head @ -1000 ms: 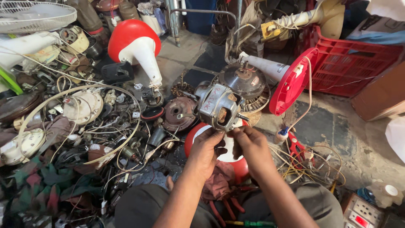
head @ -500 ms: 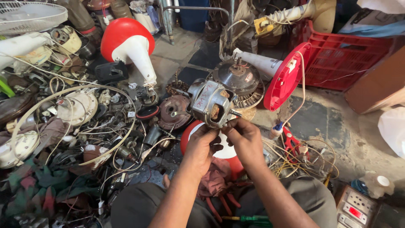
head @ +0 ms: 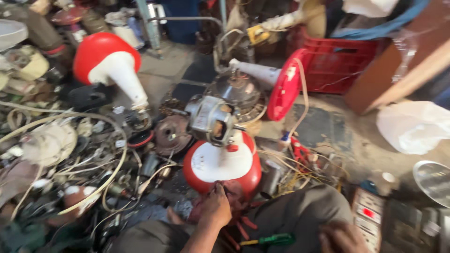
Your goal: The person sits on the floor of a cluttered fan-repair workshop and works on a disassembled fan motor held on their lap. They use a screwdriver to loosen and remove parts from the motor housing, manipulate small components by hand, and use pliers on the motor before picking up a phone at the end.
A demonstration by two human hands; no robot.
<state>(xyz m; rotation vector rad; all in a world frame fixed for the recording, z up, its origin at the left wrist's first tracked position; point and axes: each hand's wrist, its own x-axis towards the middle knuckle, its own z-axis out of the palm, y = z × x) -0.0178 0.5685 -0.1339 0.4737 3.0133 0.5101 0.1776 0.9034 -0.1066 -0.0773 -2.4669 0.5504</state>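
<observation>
Fan motor [head: 213,119] sits w/ no hand on it atop red-and-white fan base [head: 221,165], centre of floor clutter. Left hand [head: 216,207] near base's near edge, fingers pinched narrow on sth small, can't tell what. Right hand [head: 341,237] bottom right, blurred, grip can't tell. Green screwdriver [head: 272,240] betw. them.

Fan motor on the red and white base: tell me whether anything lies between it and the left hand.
Nothing visible blocks the way. The left hand rests at the near edge of the red and white base, and the fan motor stands at the base's far side. Only the base's bare white top lies between them. The right hand is low by the knee.
</observation>
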